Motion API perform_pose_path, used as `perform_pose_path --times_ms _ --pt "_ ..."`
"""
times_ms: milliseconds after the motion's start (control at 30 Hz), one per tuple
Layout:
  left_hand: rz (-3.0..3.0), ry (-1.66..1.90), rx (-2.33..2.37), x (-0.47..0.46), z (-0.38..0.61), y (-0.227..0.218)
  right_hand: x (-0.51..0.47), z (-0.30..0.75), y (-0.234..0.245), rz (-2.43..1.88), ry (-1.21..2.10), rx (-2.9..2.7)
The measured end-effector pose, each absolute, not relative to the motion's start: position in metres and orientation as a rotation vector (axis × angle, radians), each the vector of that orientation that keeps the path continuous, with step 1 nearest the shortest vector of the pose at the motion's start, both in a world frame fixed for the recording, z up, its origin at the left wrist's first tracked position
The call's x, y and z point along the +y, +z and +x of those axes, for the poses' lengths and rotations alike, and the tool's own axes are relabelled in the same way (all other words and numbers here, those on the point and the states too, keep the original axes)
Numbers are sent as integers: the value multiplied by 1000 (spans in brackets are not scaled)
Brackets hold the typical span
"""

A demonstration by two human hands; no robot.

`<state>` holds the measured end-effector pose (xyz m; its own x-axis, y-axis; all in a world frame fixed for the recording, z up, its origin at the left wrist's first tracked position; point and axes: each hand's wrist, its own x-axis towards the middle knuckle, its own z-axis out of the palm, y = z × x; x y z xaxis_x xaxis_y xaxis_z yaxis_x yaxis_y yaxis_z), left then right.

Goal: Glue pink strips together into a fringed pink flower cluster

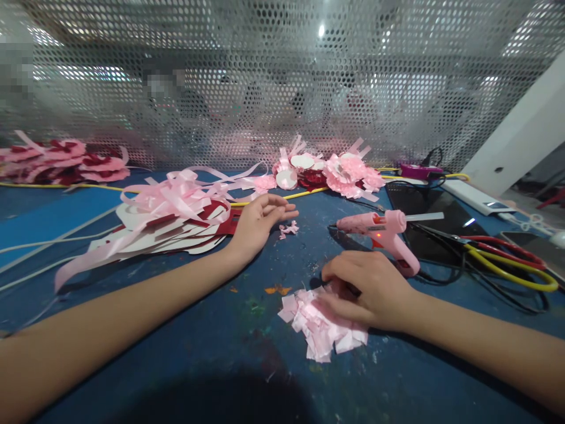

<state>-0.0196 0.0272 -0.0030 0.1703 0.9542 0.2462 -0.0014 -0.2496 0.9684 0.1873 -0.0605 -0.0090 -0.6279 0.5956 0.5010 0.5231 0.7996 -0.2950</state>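
Observation:
My left hand (258, 227) lies on its side on the blue table, fingers stretched to the right and holding nothing I can see. Just beyond its fingertips is a small clump of pink ribbon scraps (289, 229). Over a loose pile of short pink ribbon pieces (315, 330), my right hand (373, 288) rests with bent fingers; thumb and forefinger are apart and touch the pile's upper right. Some of its other fingertips are hidden. Behind that hand stands a pink glue gun (379, 227), a clear glue stick in its back and a small light glowing.
Left of my left hand, pink ribbon loops (180, 197) lie on stacked white and red cutouts (176, 238). Pink and red rosettes (348, 174) line the back beneath a perforated metal screen (265, 88). At right are scissors (512, 265), a black tablet (428, 218) and cables.

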Motion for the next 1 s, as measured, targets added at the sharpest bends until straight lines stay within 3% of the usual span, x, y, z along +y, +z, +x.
perform_pose_path --times_ms 367,633,867,1000 --pt "1758 1252 1144 22 -20 3 -57 190 -5 -487 508 -2500" --pt "1778 1242 1119 19 -17 4 -56 190 -5 -375 511 -2534" --pt "2125 1247 976 -2 -15 8 -55 192 -3 -456 577 -2259" --pt "2071 1177 929 -33 -4 10 -54 194 -7 -735 724 -2054"
